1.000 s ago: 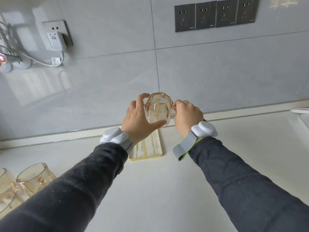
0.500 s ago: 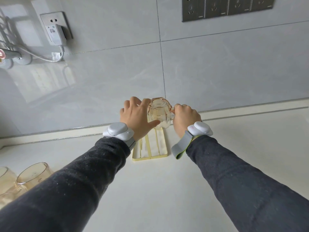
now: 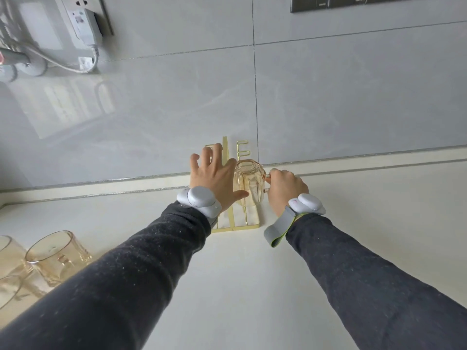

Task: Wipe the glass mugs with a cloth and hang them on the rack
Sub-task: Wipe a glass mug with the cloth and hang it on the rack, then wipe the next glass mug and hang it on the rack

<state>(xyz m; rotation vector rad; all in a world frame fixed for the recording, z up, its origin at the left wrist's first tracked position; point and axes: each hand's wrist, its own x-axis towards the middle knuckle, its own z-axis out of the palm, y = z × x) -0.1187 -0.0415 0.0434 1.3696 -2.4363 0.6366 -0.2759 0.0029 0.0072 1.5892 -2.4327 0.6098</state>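
Amber glass mug is being held upside down over the rack on the worktop, its handle pointing right and pinched by the right hand; the left hand, fingers spread, is being rested against its left side.

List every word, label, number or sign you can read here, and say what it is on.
No text is legible.
Plug adapter: grey label patch, too blurred to read.
Socket panel: tiny marks, too small to read.
Right wrist device: faint pink mark, not legible.
Glass mug and rack: no print visible.
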